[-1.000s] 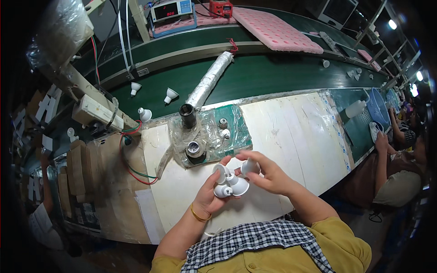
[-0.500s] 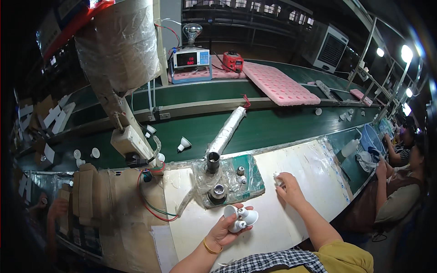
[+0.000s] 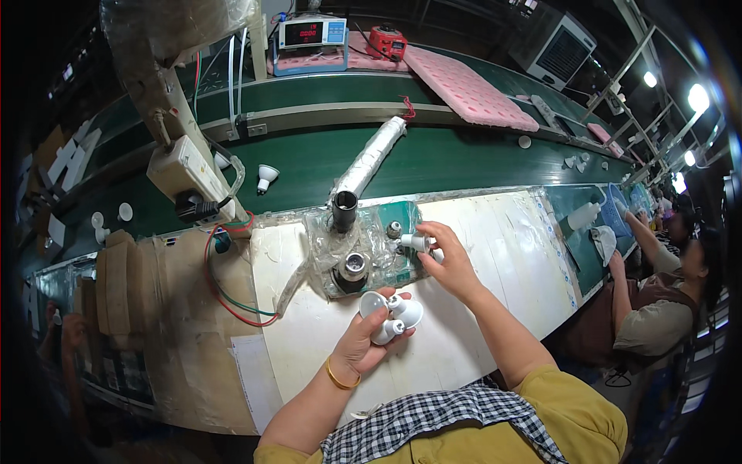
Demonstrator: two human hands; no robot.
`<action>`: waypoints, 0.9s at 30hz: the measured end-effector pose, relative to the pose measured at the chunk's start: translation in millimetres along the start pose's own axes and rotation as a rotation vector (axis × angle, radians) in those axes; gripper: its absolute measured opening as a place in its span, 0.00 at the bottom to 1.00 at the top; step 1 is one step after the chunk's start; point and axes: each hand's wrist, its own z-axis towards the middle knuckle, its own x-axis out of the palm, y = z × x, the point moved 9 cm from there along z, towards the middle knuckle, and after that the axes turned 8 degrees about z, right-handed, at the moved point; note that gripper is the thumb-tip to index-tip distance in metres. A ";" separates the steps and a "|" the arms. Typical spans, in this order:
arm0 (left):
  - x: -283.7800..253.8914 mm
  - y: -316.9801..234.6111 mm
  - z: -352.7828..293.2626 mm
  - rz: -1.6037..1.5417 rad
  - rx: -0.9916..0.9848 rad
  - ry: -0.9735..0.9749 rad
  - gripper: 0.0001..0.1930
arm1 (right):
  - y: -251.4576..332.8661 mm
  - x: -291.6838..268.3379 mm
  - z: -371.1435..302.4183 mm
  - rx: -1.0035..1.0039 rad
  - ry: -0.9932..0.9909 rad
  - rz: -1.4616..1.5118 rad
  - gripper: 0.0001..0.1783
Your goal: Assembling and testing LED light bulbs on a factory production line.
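Note:
My left hand [image 3: 362, 340] is closed around three white spotlight bulbs [image 3: 410, 311], cup-shaped with pronged bases, just in front of a plastic-wrapped fixture. A gold bangle circles that wrist. My right hand [image 3: 450, 261] pinches a white bulb [image 3: 414, 242] sideways over the fixture's green board [image 3: 398, 210]; its base points left, near small metal fittings [image 3: 394, 229]. Whether the base touches a fitting I cannot tell. Left of it stand a round socket [image 3: 353, 264] with a dark base and an upright black tube [image 3: 344, 207].
Behind runs a green conveyor [image 3: 309, 166] with a loose bulb [image 3: 267, 179]. A meter [image 3: 312, 32], a red device [image 3: 386, 42] and pink foam [image 3: 471, 89] stand beyond. Cardboard [image 3: 182, 332] and red and green wires lie left. Co-workers sit right; another person's hand shows far left.
My right hand has moved left from the white tabletop to the fixture, with the bulb in its fingers. My left hand still holds its bulbs. The view has tilted downward.

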 end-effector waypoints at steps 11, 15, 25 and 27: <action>-1.2 -0.8 -0.3 0.019 0.007 -0.019 0.21 | 11.5 4.8 5.0 -0.088 0.035 -0.224 0.33; -2.3 -0.7 -1.1 0.049 0.012 -0.033 0.21 | 14.0 3.6 5.8 -0.123 0.011 -0.277 0.28; -2.4 1.9 -6.7 0.036 0.010 -0.062 0.20 | 3.3 5.5 -1.5 -0.076 0.055 -0.213 0.31; -3.6 3.1 -7.2 0.034 0.012 -0.059 0.20 | 5.7 5.4 -2.3 -0.079 0.049 -0.218 0.30</action>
